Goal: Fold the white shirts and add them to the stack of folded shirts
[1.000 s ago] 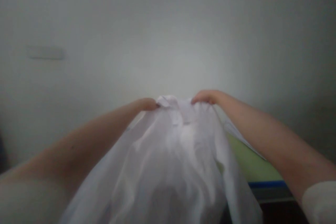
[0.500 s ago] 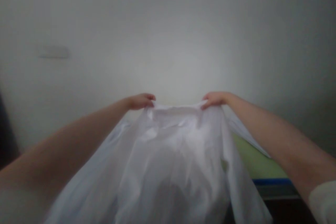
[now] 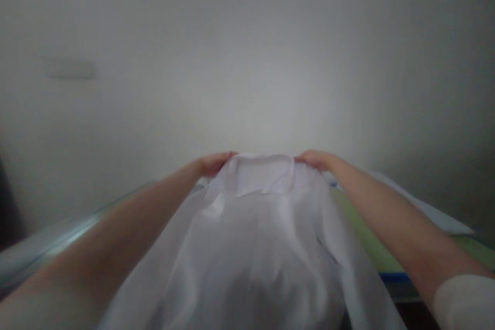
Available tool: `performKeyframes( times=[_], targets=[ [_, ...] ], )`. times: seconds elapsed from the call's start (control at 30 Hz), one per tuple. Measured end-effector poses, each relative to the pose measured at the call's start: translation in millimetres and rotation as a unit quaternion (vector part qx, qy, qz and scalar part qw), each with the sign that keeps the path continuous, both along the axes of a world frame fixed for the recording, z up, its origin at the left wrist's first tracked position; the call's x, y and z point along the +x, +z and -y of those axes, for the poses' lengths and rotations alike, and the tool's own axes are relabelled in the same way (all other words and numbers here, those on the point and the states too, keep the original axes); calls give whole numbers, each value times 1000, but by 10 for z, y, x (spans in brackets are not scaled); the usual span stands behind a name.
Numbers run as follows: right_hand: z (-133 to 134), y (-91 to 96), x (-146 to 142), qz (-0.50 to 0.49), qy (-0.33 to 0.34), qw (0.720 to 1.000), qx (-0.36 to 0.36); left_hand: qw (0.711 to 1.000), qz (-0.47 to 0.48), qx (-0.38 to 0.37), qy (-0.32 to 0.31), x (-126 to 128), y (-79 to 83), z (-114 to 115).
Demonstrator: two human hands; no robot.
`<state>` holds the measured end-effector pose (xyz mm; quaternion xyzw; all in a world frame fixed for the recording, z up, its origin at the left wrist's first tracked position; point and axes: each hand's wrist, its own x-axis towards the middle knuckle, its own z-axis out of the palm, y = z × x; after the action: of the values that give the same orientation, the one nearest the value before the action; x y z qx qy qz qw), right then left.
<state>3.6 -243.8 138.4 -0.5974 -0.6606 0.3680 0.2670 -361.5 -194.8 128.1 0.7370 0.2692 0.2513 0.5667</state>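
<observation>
A white long-sleeved shirt (image 3: 255,227) hangs spread out in front of me, its collar at the top and its body falling toward the lower edge of the view. My left hand (image 3: 217,163) is closed on the left side of the collar area. On the other side, my right hand (image 3: 314,160) grips the shirt by the right of the collar. Both arms reach forward at about the same height. The cloth partly hides the fingertips, and the picture is slightly blurred.
Behind the shirt lies a green surface (image 3: 361,232) with a blue edge (image 3: 393,277). White cloth (image 3: 425,209) rests on it at the right, and a pale, shiny surface (image 3: 58,242) shows at the left. A plain wall (image 3: 263,62) bearing a pale plate (image 3: 69,68) stands beyond.
Both hands have come slightly lower in the view, still holding the shirt. More of the surface behind it shows at the left and right.
</observation>
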Motion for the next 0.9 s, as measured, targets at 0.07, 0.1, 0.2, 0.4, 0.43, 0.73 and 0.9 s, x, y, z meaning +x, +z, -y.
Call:
performKeyframes(
  times=[0.07, 0.1, 0.2, 0.4, 0.43, 0.73, 0.9],
  targets=[
    [-116, -136, 7, 66, -1, 998, 24, 996, -69, 53, 26, 29, -199, -114],
    [-195, -223, 12, 116, -6, 992, 46, 988, -111, 88, 56, 51, -314, -187],
    [-463, -521, 20, 241, -25, 965, 102, 951, -206, 173, 152, 119, -662, -430],
    [-756, -1010, -58, 322, -53, 936, 131, 906, -291, 231, 203, 189, -1082, -754],
    [-766, -1056, -79, 327, -54, 934, 136, 896, -303, 248, 210, 199, -1104, -776],
    [-744, -1210, -254, 309, 50, 949, 44, 831, -326, 451, 14, 354, -1032, -701],
    [-696, -1212, -261, 203, 126, 971, 24, 847, -347, 400, -37, 408, -1142, -651]
  ],
)
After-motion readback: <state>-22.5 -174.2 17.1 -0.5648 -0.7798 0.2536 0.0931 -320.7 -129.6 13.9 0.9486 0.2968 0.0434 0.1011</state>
